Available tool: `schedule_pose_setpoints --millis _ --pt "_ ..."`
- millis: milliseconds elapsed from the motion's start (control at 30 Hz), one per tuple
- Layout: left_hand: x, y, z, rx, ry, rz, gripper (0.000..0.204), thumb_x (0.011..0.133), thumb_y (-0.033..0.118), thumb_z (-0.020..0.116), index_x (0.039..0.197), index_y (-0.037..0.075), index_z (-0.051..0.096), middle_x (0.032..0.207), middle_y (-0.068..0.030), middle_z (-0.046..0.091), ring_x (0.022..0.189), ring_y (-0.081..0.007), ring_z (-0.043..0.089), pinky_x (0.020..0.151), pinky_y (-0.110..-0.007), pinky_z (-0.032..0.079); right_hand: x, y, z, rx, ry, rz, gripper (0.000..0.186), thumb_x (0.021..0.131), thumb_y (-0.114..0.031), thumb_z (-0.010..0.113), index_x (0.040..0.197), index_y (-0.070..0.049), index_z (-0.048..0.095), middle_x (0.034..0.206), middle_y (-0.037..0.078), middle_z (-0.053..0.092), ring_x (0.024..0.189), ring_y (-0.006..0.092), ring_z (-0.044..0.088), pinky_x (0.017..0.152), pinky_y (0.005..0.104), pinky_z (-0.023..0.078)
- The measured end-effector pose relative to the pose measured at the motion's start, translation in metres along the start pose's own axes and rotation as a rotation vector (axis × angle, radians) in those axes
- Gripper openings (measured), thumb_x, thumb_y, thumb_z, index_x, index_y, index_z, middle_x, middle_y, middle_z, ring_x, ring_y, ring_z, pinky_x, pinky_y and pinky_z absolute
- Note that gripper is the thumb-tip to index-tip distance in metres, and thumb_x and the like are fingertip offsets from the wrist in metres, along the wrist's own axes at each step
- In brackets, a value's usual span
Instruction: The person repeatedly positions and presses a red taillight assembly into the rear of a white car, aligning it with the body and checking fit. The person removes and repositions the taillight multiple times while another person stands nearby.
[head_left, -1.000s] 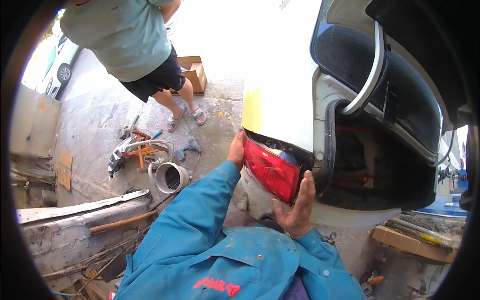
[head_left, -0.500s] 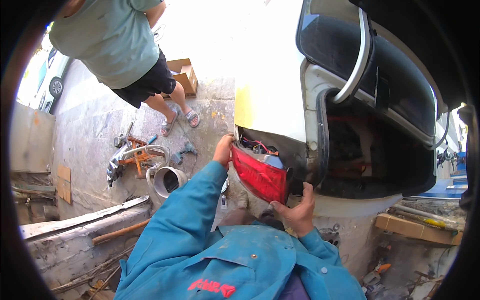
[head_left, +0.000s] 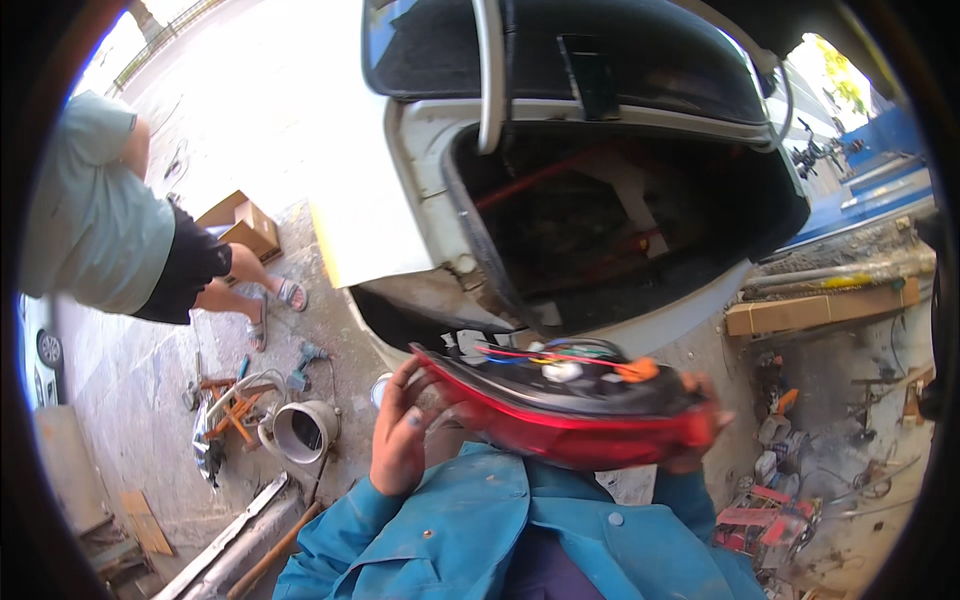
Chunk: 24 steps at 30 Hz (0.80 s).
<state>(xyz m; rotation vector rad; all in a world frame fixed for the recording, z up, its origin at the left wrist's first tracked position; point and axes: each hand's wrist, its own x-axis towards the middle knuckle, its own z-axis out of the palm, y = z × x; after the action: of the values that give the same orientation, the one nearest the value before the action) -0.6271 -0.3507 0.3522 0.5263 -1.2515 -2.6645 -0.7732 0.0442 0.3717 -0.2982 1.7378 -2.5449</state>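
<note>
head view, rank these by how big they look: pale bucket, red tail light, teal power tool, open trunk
1. Open trunk
2. Red tail light, enlarged by nearness
3. Pale bucket
4. Teal power tool

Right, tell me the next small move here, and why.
Probably steady the tail light and check its coloured wires: they lie exposed, it is outside the opening in the car, and left fingers and right fingers are at its ends.
</note>
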Motion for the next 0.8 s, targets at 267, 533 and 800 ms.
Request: schedule_pose_setpoints --millis 267,533,800 --pt "0.088 -0.032 0.086 0.395 -0.406 -0.07 0.068 0.114 0.029 0.069 0.171 0.0 0.044 0.164 -0.0188 0.06 0.148 -0.0321 0.061 0.124 -0.044 0.049 0.085 -0.084 -0.151 -0.271 0.547 -0.192 0.046 0.119 -0.04 0.055 0.146 -0.003 0.059 0.146 0.019 0.068 0.119 0.0372 0.077 0.107 0.0571 0.065" --pt "0.221 -0.159 0.147 1.277 -0.321 0.103 0.06 0.105 0.034 0.076 0.151 -0.001 0.063 0.138 -0.0248 0.07 0.126 -0.0469 0.067 0.107 -0.055 0.057 0.313 -0.038 -0.227 -0.234 0.679 -0.153 0.043 0.113 -0.03 0.073 0.136 0.006 0.076 0.13 0.018 0.078 0.112 0.0272 0.078 0.099 0.0409 0.066" --pt "0.34 -0.268 0.163 1.678 -0.056 0.252 0.053 0.097 0.03 0.081 0.14 0.001 0.067 0.135 -0.0244 0.067 0.126 -0.0462 0.063 0.108 -0.057 0.054 0.494 0.04 -0.287 -1.003 0.503 -0.301 0.059 0.114 -0.046 0.074 0.086 0.006 0.072 0.071 0.008 0.06 0.071 0.0163 0.043 0.067 0.0391 0.044"
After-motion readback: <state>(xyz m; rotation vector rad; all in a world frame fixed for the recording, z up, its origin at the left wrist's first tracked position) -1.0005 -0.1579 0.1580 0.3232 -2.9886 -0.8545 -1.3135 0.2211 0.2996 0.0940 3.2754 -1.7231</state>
